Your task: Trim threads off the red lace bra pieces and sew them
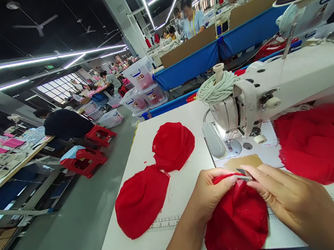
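Together, left hand (209, 193) pinches the red fabric piece (238, 221), right hand (282, 196) grips small snips (243, 176).

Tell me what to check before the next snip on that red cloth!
1. Left hand grips the red cloth piece: ok, its fingers pinch the top edge.
2. Right hand holds the snips: ok, the blades sit at the cloth's edge.
3. Fingertips away from the blades: not ok, a left fingertip lies right beside them.
4. Hands away from the sewing machine needle: ok, both are in front of it.
5. Stacks of red pieces out of the way: ok, they lie to the left on the table.
6. Thread to cut: cannot tell, too small.
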A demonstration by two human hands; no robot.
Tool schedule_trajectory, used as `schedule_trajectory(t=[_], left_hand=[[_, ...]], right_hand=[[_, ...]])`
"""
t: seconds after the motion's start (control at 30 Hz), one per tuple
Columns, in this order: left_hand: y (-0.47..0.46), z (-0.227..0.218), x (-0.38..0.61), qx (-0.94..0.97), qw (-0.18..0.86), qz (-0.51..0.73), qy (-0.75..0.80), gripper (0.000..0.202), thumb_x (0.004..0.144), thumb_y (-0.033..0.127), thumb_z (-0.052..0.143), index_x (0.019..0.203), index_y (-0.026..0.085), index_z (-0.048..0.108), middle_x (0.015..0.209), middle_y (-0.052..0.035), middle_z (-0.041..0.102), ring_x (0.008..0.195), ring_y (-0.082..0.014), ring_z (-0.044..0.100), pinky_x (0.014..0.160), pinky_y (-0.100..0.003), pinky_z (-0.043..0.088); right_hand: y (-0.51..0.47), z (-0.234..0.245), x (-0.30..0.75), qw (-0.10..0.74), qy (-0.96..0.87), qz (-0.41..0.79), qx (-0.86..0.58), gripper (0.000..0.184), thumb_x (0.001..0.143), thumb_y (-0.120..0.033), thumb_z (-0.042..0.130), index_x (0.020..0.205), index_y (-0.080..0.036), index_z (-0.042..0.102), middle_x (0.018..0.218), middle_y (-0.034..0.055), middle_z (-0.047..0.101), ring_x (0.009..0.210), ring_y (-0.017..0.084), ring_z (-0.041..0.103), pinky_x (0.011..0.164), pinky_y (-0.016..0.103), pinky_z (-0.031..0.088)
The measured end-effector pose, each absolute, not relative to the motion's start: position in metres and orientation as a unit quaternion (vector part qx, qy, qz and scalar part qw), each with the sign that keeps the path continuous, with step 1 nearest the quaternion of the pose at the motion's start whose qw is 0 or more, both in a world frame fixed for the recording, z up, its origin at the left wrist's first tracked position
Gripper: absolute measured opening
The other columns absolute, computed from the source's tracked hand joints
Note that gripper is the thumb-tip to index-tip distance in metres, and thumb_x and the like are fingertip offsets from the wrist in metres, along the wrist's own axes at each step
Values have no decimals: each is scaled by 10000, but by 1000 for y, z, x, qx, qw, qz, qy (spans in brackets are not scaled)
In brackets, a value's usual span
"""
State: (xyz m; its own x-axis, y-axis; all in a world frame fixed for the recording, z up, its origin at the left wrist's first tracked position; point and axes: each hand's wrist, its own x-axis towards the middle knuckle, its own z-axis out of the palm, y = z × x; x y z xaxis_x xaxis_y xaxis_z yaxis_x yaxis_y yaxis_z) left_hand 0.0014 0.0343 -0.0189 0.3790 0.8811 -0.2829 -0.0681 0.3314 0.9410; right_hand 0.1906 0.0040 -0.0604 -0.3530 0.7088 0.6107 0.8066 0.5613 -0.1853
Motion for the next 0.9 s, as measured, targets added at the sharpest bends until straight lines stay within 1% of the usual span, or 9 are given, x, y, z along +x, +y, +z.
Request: schedule_trajectory(t=[0.1, 0.2, 0.27, 0.4, 0.43, 0.5, 0.6, 0.7, 0.9], left_hand=[[34, -19, 2, 478, 673, 349, 443, 178, 777, 302, 730, 814, 136, 781, 766, -39, 718, 756, -163, 604, 730, -252, 447], [33, -18, 2, 472, 671, 349, 453, 199, 761, 324, 740, 792, 130, 775, 725, -29, 696, 711, -148, 580, 684, -244, 428], [33, -18, 3, 459, 674, 346, 465, 224, 738, 343, 755, 766, 121, 766, 680, -22, 666, 668, -138, 555, 644, -240, 408], [35, -17, 2, 455, 686, 347, 450, 252, 715, 367, 773, 748, 118, 756, 697, -24, 640, 681, -139, 536, 657, -244, 406], [36, -17, 2, 463, 686, 350, 438, 244, 722, 366, 770, 750, 124, 757, 728, -26, 639, 705, -141, 536, 676, -245, 409], [37, -17, 0, 481, 677, 359, 426, 226, 736, 361, 762, 743, 136, 757, 775, -21, 620, 731, -136, 523, 690, -240, 401], [37, -16, -1, 497, 653, 368, 438, 219, 729, 359, 770, 734, 140, 755, 791, -13, 593, 721, -126, 500, 670, -234, 381], [37, -17, -1, 484, 650, 366, 457, 235, 699, 362, 788, 741, 135, 747, 741, -15, 606, 697, -137, 508, 658, -245, 381], [39, -21, 1, 520, 571, 412, 483, 235, 767, 335, 700, 628, 145, 694, 656, 6, 549, 681, -135, 480, 665, -251, 365]], right_hand=[[3, -58, 194, 296, -829, -140, -453, 345, 985, -232, 415, 1237, -118, 622, 893, 108, 749, 608, 227, 703, 440, 317, 465], [4, -56, 195, 320, -823, -114, -456, 325, 982, -191, 391, 1186, -150, 640, 929, 101, 762, 666, 230, 728, 477, 304, 508], [7, -56, 194, 375, -785, -43, -492, 288, 991, -225, 409, 1176, -185, 627, 972, 82, 764, 768, 229, 746, 567, 281, 561], [16, -56, 194, 445, -704, 174, -526, 318, 951, -472, 503, 1156, -253, 609, 1154, 65, 715, 1034, 246, 701, 788, 286, 587], [18, -55, 195, 435, -700, 235, -516, 334, 926, -507, 533, 1132, -259, 622, 1131, 57, 718, 1026, 245, 701, 793, 286, 585], [21, -51, 196, 406, -692, 339, -491, 276, 909, -497, 557, 976, -252, 664, 923, 25, 737, 862, 220, 721, 701, 264, 583], [21, -43, 195, 401, -669, 394, -486, 295, 914, -424, 532, 690, -240, 585, 623, -27, 604, 591, 161, 612, 496, 228, 486], [18, -38, 192, 418, -656, 388, -494, 283, 897, -409, 532, 672, -239, 551, 595, -41, 512, 534, 139, 501, 455, 230, 393], [12, -32, 182, 424, -611, 417, -522, 310, 872, -435, 522, 642, -226, 515, 595, -51, 440, 557, 131, 425, 517, 252, 333]])
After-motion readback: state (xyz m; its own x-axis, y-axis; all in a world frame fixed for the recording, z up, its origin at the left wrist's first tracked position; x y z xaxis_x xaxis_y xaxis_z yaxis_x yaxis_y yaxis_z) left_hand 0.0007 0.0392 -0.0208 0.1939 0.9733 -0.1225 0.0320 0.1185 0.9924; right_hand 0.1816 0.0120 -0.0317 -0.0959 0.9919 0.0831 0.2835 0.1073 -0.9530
